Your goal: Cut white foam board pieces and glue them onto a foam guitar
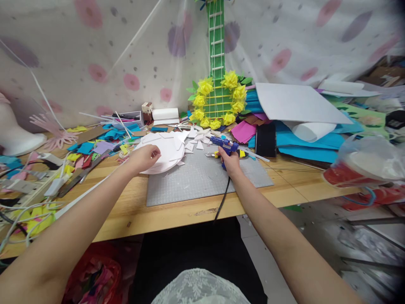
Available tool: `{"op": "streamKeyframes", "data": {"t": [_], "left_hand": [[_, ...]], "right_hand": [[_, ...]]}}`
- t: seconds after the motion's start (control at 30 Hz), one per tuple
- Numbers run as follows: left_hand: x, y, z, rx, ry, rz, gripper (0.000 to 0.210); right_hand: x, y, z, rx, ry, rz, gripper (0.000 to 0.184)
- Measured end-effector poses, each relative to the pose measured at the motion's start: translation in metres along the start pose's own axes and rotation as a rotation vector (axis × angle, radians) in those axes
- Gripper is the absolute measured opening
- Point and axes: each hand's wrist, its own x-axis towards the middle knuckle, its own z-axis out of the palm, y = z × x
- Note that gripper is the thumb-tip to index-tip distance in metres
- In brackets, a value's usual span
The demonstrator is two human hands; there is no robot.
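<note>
My right hand (231, 161) is wrapped around the grip of a blue hot glue gun (224, 144), its nozzle pointing left and its black cord hanging over the table edge. Over a round white disc (165, 157), my left hand (148, 158) has its fingers curled in a pinch; whatever may be between them is too small to make out. Cut white pieces (180, 139) lie on the disc and in a heap beside it. Just behind the right hand, a yellow utility knife (243, 153) rests on the grey cutting mat (190, 185).
A green paper guitar (217, 55) ringed with yellow flowers stands against the curtain. Coloured scraps (103, 146) and a power strip (41, 177) crowd the left. Blue sheets (303, 143) and a white board (294, 101) are stacked right, near a bagged red cup (344, 171).
</note>
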Motion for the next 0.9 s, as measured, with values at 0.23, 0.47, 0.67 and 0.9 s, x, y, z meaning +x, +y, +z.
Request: {"op": "streamKeyframes", "data": {"t": [0.23, 0.47, 0.67, 0.9], "left_hand": [[0.012, 0.009, -0.006, -0.038, 0.064, -0.046, 0.028], [0.076, 0.077, 0.013, 0.023, -0.107, 0.068, 0.035], [0.109, 0.098, 0.045, 0.213, -0.116, -0.007, 0.042], [0.116, 0.1, 0.056, 0.234, -0.129, -0.068, 0.05]], "right_hand": [[0.001, -0.001, 0.001, 0.08, 0.054, 0.024, 0.042], [0.003, -0.005, 0.001, 0.201, 0.121, 0.07, 0.038], [0.003, -0.007, 0.001, 0.216, 0.139, 0.094, 0.039], [0.003, -0.01, 0.006, 0.229, 0.121, 0.086, 0.037]]}}
